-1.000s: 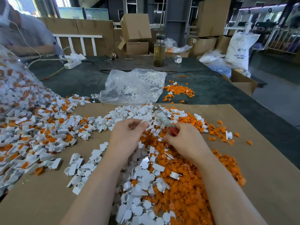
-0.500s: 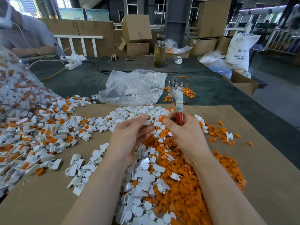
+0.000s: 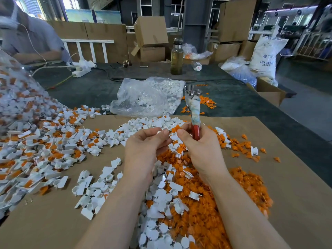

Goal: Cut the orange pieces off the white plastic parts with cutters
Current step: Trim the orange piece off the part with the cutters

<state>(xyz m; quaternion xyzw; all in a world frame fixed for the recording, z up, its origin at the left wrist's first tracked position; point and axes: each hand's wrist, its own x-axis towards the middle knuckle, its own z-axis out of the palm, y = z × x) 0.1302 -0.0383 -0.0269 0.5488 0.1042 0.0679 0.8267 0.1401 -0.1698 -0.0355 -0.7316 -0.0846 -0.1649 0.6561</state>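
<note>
**Head view: risks while we are handling a part with the cutters pointing up**

Head view is showing our right hand [image 3: 201,150] gripping the cutters [image 3: 194,112] by the red handles, wrapped shank and metal head pointing up and away from us. Our left hand [image 3: 145,150] is pinching a small white plastic part [image 3: 160,132] between thumb and fingertips, just beside the right thumb, above the mixed pile on the cardboard surface [image 3: 296,194].

Whether an orange piece is attached to that part, we cannot tell; it is too small.

Risks we are judging from here:
- The right thumb is sitting close to the pinched part, so bringing the blades round could be nipping skin.
- The light pinch could be letting the part drop into the cut orange pieces [image 3: 206,218], where it is getting lost among finished white parts [image 3: 158,230].
- Uncut stock [image 3: 36,141] is lying left, touching the sorted heap; mixing is likely.
</note>
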